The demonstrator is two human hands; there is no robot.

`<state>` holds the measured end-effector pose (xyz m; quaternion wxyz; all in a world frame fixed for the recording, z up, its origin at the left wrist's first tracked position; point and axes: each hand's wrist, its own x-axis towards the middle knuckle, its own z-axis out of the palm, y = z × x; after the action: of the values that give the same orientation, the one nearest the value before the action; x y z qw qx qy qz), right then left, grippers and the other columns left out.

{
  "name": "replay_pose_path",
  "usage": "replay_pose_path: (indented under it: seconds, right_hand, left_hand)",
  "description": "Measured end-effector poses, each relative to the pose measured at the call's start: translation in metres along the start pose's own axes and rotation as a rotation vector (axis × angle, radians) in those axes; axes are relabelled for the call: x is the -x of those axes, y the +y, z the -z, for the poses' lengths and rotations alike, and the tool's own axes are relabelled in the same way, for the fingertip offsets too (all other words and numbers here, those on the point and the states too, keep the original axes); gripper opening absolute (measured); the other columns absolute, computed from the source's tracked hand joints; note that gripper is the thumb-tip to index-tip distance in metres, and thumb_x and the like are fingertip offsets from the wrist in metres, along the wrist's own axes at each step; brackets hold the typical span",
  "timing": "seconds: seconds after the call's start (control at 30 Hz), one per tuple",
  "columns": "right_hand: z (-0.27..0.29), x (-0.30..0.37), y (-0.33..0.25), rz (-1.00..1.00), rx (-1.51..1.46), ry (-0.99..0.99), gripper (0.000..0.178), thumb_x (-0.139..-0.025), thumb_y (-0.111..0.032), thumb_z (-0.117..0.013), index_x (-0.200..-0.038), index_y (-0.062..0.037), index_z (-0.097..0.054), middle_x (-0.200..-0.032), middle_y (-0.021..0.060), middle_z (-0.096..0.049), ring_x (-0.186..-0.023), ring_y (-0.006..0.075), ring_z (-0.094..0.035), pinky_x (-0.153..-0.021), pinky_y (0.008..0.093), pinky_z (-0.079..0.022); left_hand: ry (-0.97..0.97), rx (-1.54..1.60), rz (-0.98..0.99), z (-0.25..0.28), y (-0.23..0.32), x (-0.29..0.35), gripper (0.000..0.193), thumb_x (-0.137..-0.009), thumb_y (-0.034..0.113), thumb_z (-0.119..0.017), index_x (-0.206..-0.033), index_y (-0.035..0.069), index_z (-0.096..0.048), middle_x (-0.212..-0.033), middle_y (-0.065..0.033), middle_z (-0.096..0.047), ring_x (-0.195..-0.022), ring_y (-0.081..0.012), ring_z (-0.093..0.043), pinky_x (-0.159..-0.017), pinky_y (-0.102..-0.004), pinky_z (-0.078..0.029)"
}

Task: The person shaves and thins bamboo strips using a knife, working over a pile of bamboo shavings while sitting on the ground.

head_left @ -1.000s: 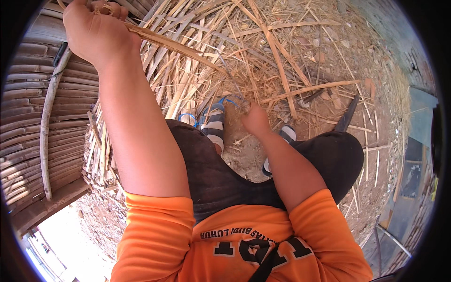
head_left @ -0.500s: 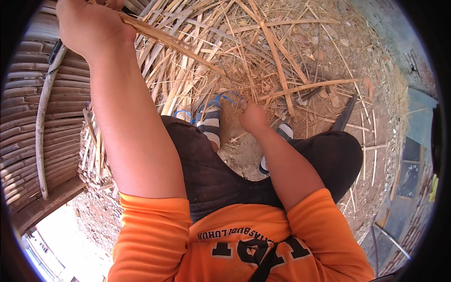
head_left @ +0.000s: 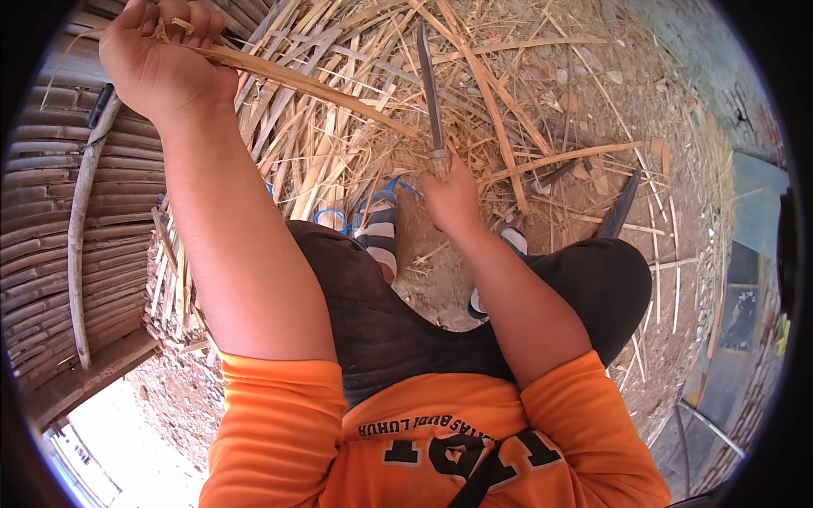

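My left hand (head_left: 169, 68), raised at the upper left, is closed around one end of a split bamboo strip (head_left: 318, 89). The strip slants down to the right, and its far end comes close to the knife. In my right hand (head_left: 451, 196), fingers wrapped round the handle, is a long knife (head_left: 430, 89) with a narrow dark blade pointing away from me. The knife's handle is mostly hidden by my fist. Frayed fibres stick out between the fingers of my left hand.
Split bamboo strips (head_left: 292, 161) lie piled on the dirt ground ahead and to the left. A slatted bamboo platform (head_left: 42, 229) stands at the far left. By my right knee lies a dark flat blade-shaped piece (head_left: 622, 203). My sandalled foot (head_left: 378, 229) is beside the pile.
The knife blade has swung up into clear view, pointing away from me. My right hand has shifted slightly; my left hand has turned a little, still gripping the bamboo strip.
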<state>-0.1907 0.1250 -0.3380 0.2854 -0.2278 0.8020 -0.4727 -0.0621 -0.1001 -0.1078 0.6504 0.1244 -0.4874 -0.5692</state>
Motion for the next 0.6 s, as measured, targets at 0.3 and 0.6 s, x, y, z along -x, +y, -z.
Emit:
replay_pose_path:
  seconds: [0.3,0.6]
  right_hand:
    - [-0.021,0.008,0.061,-0.011,0.486,-0.157,0.043,-0.085,-0.025,-0.073,-0.112,0.0053,-0.060,-0.095,0.0294,-0.070,-0.093,0.0465,-0.069,-0.084,0.0513,-0.055]
    - [-0.005,0.014,0.017,-0.006,0.314,-0.014,0.042,-0.084,-0.024,-0.073,-0.113,0.0035,-0.060,-0.100,0.0292,-0.070,-0.097,0.0459,-0.068,-0.086,0.0512,-0.054]
  left_hand:
    - [-0.111,0.011,0.046,0.004,0.000,0.002,0.026,-0.080,0.027,-0.054,-0.065,0.017,-0.035,-0.059,0.0004,-0.027,-0.054,-0.0133,-0.026,-0.054,-0.0292,-0.024]
    - [-0.026,0.052,0.068,0.007,0.002,-0.002,0.026,-0.082,0.027,-0.052,-0.067,0.015,-0.034,-0.058,-0.0003,-0.026,-0.052,-0.0138,-0.025,-0.053,-0.0303,-0.024]
